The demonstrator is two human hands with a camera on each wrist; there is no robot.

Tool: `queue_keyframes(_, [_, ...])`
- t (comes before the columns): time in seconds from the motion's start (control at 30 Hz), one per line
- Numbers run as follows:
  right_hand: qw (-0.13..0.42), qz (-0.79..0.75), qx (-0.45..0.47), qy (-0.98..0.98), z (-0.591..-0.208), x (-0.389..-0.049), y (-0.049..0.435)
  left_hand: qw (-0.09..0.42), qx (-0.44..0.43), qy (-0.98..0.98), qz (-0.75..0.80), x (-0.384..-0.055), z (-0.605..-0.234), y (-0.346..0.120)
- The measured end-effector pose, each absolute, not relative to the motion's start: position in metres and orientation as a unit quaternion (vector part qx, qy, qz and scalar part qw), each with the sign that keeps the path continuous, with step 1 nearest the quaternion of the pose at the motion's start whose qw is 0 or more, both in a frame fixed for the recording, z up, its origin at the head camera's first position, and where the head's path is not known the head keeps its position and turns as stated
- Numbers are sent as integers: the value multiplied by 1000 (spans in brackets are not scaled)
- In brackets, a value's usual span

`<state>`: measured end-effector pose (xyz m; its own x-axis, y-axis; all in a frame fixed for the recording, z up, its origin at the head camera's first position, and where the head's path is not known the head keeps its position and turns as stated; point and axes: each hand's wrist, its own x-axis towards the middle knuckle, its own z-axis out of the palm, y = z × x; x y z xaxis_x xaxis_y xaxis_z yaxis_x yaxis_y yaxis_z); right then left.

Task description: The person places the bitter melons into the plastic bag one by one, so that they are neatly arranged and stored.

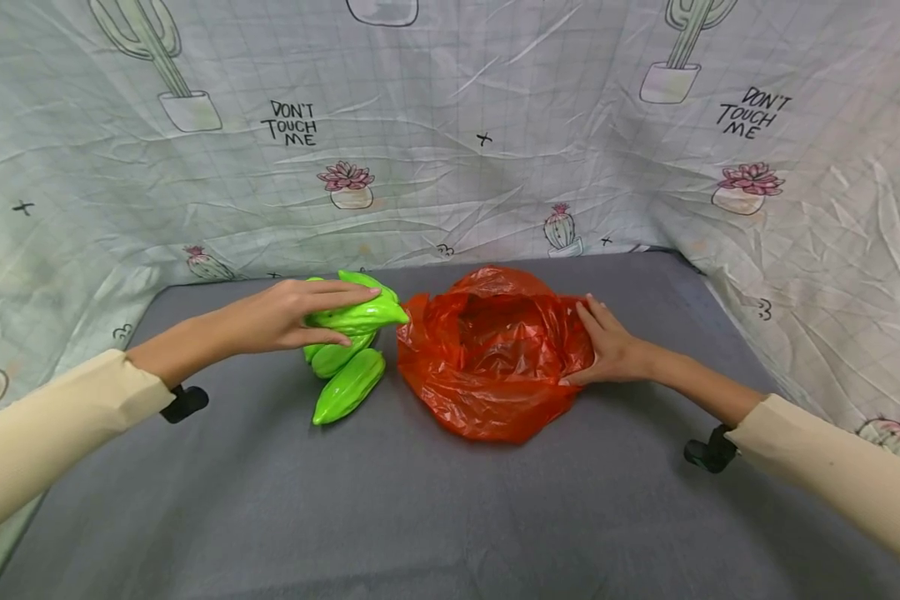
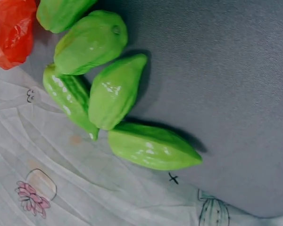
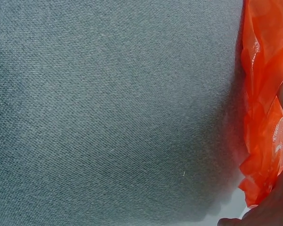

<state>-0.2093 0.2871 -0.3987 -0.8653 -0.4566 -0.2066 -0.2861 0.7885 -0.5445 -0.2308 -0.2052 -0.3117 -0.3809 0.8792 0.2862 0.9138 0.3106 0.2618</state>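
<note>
Sleeves: nearest us, pale sleeves cover our forearms behind both hands.
Left hand: our left hand curls thumb and fingers round one green fruit, whose tip points toward the right hand.
Right hand: our right hand spreads its fingers nearly straight against the bag's rim, pressing rather than clutching.
Red bag: between our hands sits the red bag, mouth gaping upward; we cannot tell whether the held fruit's tip touches its edge.
Loose fruits: five more green fruits, one partly cut off in the left-wrist view, lie on the grey table under and around the left hand.
Handling: glossy skin may slip, we judge, so our left thumb should stay well wrapped and the tip clear of crumpled plastic; our right hand should brace gently, since a thin rim could fold inward.
</note>
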Motion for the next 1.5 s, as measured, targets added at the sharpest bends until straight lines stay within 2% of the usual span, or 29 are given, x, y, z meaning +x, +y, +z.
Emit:
queue_keyframes(0.33, [157,-249,-203,934,-398,-210,284,-62,-462,-859,-210,-224,-302,-186])
queue_keyframes(0.5, [162,-247,-200,934,-396,-210,284,-99,-428,-869,-227,-223,-297,-171])
queue_keyframes(0.87, [160,-241,-201,936,-397,-211,283,-155,-426,-863,-225,-227,-288,-138])
queue_keyframes(1.07, [167,-241,-195,936,-395,-211,284,-169,-446,-849,-225,-235,-288,-111])
queue_keyframes(1.27, [172,-237,-190,937,-395,-210,285,-155,-484,-838,-200,-244,-293,-78])
queue_keyframes(1.5, [170,-234,-193,938,-395,-212,283,-151,-484,-846,-165,-254,-298,-38])
